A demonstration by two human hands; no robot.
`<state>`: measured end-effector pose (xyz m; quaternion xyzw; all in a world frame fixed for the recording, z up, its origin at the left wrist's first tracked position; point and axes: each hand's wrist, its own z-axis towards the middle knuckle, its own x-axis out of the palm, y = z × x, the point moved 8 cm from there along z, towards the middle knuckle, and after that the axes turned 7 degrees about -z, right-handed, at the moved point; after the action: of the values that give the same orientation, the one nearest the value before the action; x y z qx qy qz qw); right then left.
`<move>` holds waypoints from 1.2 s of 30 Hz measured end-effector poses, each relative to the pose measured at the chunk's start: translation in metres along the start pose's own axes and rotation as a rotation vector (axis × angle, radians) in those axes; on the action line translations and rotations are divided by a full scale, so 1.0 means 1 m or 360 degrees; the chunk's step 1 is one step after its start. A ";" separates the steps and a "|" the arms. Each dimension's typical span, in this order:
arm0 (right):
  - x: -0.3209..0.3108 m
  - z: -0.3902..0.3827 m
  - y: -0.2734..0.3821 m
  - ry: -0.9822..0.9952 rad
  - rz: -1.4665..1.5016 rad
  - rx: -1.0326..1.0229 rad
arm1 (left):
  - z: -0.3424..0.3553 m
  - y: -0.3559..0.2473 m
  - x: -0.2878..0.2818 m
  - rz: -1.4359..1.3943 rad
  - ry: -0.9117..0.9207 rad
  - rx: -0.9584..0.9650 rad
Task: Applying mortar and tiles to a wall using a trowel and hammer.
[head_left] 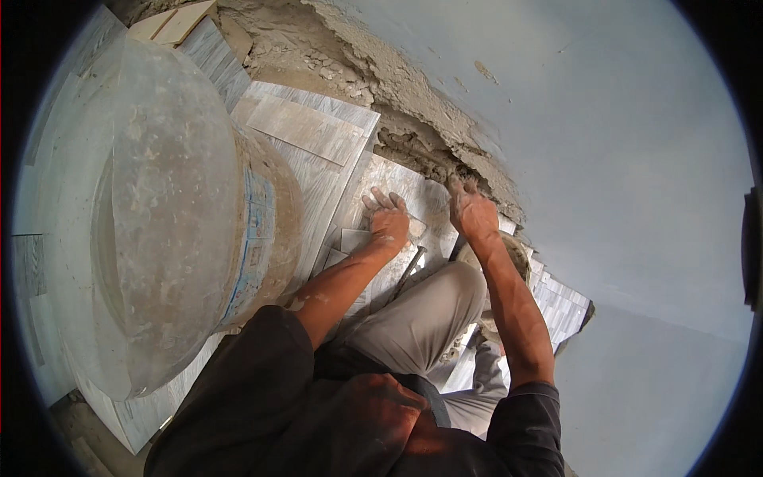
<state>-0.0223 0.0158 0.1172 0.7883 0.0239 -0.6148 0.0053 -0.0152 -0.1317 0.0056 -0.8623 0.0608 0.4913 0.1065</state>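
My left hand [387, 216] lies flat, fingers spread, pressing on a grey wood-patterned floor tile [401, 181] set in front of my knee. My right hand [470, 208] is at the tile's far right edge, fingers down in the rough mortar [421, 151] where the floor meets the pale blue wall [604, 127]. Both hands are dusty with mortar. A small tile offcut [354, 238] sits under my left wrist. A dark-handled tool [407, 272] lies on the tiles beside my knee.
A large dusty plastic barrel [171, 207] stands on laid tiles at my left. More grey tiles [306, 127] are laid beyond it, with loose tiles [171, 24] at the top left. Bare mortar and rubble run along the wall base. A bowl [520, 254] sits behind my right forearm.
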 end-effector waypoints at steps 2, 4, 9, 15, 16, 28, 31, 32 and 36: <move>-0.006 0.004 -0.002 -0.0216 0.0082 0.0085 | -0.002 -0.001 -0.001 -0.0035 0.0029 0.0005; 0.001 0.011 0.010 -0.0184 -0.0013 0.0035 | -0.004 -0.001 -0.003 -0.0060 0.0034 0.0022; 0.013 0.015 0.026 -0.0135 -0.0027 -0.0091 | -0.004 0.000 -0.004 -0.0053 0.0015 -0.0018; 0.023 0.015 0.004 -0.0127 0.0015 0.0026 | -0.002 -0.001 -0.002 -0.0053 -0.0014 0.0033; 0.019 0.014 0.003 -0.0230 0.0043 0.0002 | -0.001 -0.001 0.000 -0.0041 0.0016 0.0028; 0.013 0.028 0.008 0.0082 0.0042 -0.0106 | -0.005 -0.002 -0.005 -0.0022 0.0040 0.0018; 0.007 0.031 0.006 -0.0032 0.0073 -0.0075 | -0.006 0.000 -0.005 -0.0011 0.0062 -0.0005; 0.009 0.029 0.006 -0.0030 0.0094 -0.0060 | -0.006 -0.001 -0.005 0.0010 0.0068 0.0019; 0.021 0.026 0.008 0.0037 0.0058 0.0013 | -0.004 -0.003 -0.003 0.0020 0.0083 0.0055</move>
<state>-0.0417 0.0078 0.0903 0.7957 0.0072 -0.6055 0.0130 -0.0128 -0.1302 0.0102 -0.8725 0.0774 0.4681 0.1167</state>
